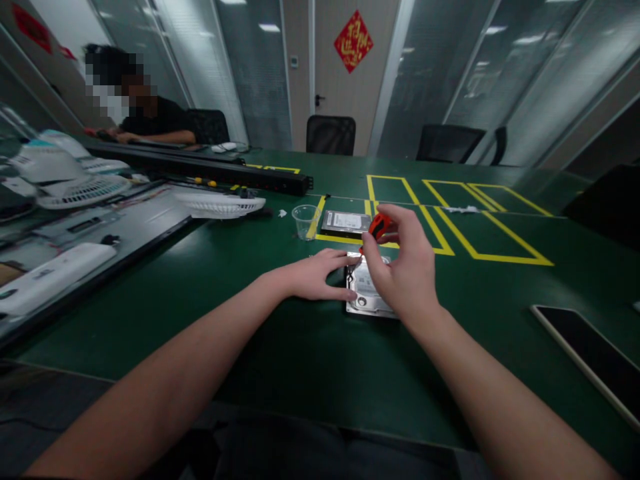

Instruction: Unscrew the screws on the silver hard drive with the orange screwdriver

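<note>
A silver hard drive (367,303) lies flat on the green table in front of me. My left hand (323,275) rests at its left side, thumb and fingers spread apart and touching its edge and top. In my right hand (407,263) is a screwdriver (380,227) with a red and black handle, its tip pointing down at the upper left part of the drive. My right hand covers the drive's right side. Just beyond lies a second hard drive (345,223), and left of that stands a clear plastic cup (306,223).
Yellow tape (510,259) marks rectangles on the table (280,360). A phone (590,353) lies at the right. Fan parts (220,205), a white power strip (60,277) and a long black bar (225,167) occupy the left. Another person (155,123) sits at the far left.
</note>
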`<action>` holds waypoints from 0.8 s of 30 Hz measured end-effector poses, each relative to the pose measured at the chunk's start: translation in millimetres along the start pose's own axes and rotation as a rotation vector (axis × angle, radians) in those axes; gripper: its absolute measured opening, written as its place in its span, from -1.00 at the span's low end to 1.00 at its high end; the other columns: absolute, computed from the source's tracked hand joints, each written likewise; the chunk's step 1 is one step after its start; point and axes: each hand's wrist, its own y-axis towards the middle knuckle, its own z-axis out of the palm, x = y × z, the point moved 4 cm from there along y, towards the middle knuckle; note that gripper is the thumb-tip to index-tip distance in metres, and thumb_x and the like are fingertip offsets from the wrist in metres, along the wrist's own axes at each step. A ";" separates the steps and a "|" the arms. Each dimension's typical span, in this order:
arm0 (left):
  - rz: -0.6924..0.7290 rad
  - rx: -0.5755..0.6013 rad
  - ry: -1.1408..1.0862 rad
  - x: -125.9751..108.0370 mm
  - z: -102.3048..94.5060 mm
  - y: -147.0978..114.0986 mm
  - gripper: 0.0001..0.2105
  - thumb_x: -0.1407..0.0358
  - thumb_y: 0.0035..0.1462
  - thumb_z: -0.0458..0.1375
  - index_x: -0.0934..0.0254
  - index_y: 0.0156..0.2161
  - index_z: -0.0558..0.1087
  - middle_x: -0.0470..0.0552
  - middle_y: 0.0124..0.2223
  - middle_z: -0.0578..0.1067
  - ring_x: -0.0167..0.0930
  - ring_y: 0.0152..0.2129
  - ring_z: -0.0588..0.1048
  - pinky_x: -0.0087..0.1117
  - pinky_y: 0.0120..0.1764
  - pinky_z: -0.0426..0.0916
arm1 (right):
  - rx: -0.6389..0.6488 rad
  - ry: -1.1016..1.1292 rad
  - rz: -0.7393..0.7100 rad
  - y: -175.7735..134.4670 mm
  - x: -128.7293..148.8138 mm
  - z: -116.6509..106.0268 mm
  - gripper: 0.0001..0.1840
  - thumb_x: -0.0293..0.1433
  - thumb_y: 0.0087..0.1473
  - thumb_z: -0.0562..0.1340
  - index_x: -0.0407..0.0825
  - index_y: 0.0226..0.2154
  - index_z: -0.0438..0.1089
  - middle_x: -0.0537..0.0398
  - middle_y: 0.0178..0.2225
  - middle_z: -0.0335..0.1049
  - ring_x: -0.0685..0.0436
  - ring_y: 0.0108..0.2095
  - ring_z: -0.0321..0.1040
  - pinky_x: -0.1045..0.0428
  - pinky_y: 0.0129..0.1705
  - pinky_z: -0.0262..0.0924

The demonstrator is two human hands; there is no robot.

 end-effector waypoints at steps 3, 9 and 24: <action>0.006 -0.002 -0.004 -0.1 0.0 -0.4 0.01 -0.47 0.50 0.45 -0.08 0.81 0.39 0.17 0.87 0.35 0.21 0.84 0.25 0.38 0.83 0.20 | -0.001 0.009 0.008 -0.9 -0.3 -0.1 -0.53 -0.43 0.56 0.32 0.14 0.41 0.51 -0.09 0.14 0.72 -0.32 -0.02 0.72 -0.28 0.01 0.80; -0.013 0.007 0.001 -2.6 -1.6 -0.5 0.04 -0.46 0.51 0.46 -0.01 0.83 0.37 0.22 0.88 0.32 0.21 0.84 0.25 0.35 0.83 0.20 | 0.051 0.048 0.057 -1.7 -1.9 0.6 -0.50 -0.43 0.54 0.32 0.18 0.42 0.49 -0.09 0.20 0.74 -0.35 0.04 0.75 -0.35 0.13 0.81; -0.019 0.002 0.000 -4.5 -1.3 0.5 0.04 -0.48 0.49 0.45 0.02 0.80 0.41 0.26 0.88 0.33 0.23 0.85 0.24 0.39 0.83 0.19 | 0.065 0.059 0.067 -7.6 -8.2 6.7 -0.38 -0.40 0.56 0.37 0.22 0.54 0.35 -0.12 0.25 0.75 -0.40 0.04 0.81 -0.35 0.02 0.86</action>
